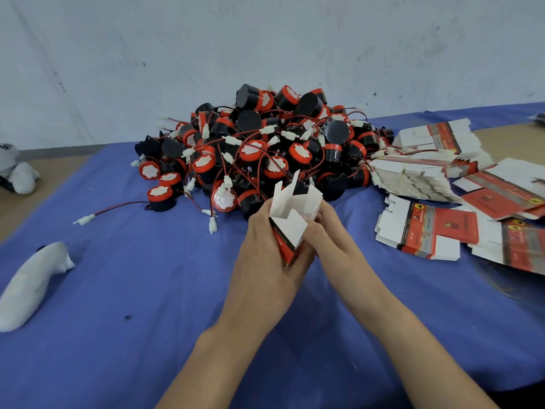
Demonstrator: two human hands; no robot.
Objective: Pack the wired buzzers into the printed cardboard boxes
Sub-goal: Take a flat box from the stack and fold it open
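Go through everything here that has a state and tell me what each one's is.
Box: erected, top flaps open, held in both hands.
Left hand: grips the box.
Right hand: grips the box.
Buzzers: loose in a heap, unpacked.
Flat boxes: folded flat, stacked.

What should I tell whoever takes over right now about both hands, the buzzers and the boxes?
Left hand grips the red-and-white printed cardboard box around its lower part. Right hand holds its other side, fingers at a flap.
The box is opened up, with its white top flaps standing open. Whether a buzzer is inside cannot be seen.
The pile of black-and-red wired buzzers sits behind the hands on the blue cloth. Stacks of flat printed boxes lie to the right.
Done: no closed, packed box is in view.
Left: load a buzzer, close the flaps, repeat through the pile.
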